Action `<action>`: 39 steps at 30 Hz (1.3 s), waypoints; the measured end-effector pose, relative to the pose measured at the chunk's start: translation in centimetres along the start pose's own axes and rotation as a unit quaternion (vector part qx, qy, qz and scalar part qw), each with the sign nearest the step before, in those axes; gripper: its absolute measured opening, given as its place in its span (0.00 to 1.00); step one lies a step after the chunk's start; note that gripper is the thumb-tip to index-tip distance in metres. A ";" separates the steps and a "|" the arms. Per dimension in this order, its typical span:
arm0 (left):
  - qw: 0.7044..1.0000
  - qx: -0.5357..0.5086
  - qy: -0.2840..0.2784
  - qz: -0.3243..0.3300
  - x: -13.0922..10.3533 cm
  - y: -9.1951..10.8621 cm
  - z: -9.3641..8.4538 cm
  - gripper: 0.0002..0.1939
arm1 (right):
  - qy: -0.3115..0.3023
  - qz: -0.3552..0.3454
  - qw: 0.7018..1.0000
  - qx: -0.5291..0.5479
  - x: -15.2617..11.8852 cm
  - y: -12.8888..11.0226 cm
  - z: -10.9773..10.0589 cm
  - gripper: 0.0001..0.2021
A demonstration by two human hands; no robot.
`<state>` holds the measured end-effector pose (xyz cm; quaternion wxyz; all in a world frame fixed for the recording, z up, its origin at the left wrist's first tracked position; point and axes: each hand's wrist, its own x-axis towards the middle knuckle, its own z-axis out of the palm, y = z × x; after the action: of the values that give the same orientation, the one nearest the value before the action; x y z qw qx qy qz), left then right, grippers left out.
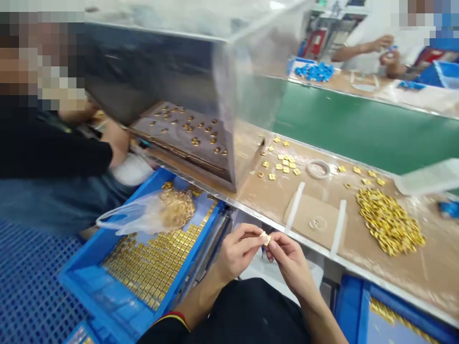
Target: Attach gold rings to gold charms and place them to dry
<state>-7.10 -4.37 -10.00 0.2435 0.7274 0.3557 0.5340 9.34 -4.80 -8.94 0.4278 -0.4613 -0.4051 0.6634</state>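
Two hands meet in the head view, left hand and right hand pinching a small gold piece in narrow fingertips, just short of the workbench's near edge. Brown surface opens between that edge and the gold heap; leftward, a blue bin's rim stands near the left forearm.

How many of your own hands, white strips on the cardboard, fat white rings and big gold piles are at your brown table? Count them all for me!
Own hands, left hand and right hand: 2
White strips: 2
Fat white ring: 1
Big gold pile: 1
Total: 6
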 end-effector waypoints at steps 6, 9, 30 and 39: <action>0.989 -0.088 -0.109 0.046 1.1 1.7 2.9 0.14 | 0.103 -0.032 0.994 -0.016 -5.8 -1.1 -2.2 0.22; 0.981 -0.110 -0.153 0.054 1.3 2.1 4.1 0.10 | 0.148 -0.039 0.988 -0.024 -7.6 -1.1 -2.6 0.23; 0.927 -0.126 -0.342 -0.085 4.7 -2.7 8.9 0.06 | 0.111 0.026 0.990 -0.088 -4.1 0.6 -9.3 0.25; 0.951 -0.086 -0.290 -0.068 4.7 -5.1 11.7 0.06 | 0.297 -0.137 0.932 -0.154 -1.0 2.0 -13.4 0.13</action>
<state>3.56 2.84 -14.56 0.4336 0.8011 0.2710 0.3110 22.03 -4.46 -13.87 0.5392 -0.6376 -0.4159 0.3602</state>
